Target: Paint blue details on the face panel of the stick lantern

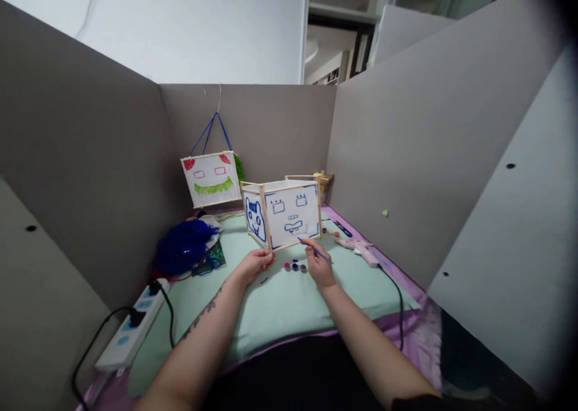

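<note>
White lantern [292, 215] is pinched low by the left hand [255, 265], the right hand [320, 268] pinching a paintbrush [323, 256].

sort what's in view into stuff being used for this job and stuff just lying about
In use, it seems:
white wood-framed box with blue drawings, left hand gripping its corner
thin blue paintbrush, in the right hand
small round paint pots, close by

Lying about, apparently:
pale pink glue gun
tangled blue yarn
white oblong power strip

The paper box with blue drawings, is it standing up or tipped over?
Upright: the paper box has a corner stick running nearly straight up, and the left hand holds a lower corner.
</note>
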`<state>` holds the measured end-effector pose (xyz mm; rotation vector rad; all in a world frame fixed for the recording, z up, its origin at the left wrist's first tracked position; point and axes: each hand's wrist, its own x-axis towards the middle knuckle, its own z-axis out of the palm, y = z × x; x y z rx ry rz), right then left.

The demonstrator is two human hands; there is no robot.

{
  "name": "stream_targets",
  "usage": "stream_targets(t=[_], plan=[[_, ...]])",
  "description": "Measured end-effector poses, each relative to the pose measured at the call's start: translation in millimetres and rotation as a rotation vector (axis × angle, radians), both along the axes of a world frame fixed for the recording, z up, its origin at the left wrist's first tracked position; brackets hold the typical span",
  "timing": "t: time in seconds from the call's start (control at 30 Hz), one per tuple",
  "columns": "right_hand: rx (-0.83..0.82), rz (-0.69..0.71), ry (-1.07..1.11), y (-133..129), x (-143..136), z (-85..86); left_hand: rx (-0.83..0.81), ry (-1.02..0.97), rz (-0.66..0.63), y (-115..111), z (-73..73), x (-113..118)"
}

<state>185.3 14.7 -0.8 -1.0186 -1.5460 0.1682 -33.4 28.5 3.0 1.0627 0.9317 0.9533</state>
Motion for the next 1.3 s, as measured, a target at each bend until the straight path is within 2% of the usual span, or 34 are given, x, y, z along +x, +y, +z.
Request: stream_targets(t=[0.87,1.3], plan=[[-0.023,-0.025,0.01,3.7,0.5,-3.7,-0.009,-0.016,0.006,-0.1,0.4,0.3],[-0.02,-0.054,0.106,-3.4,5.8,-5.4,-0.004,-0.004,-0.003,-0.2,0.9,-0.6]])
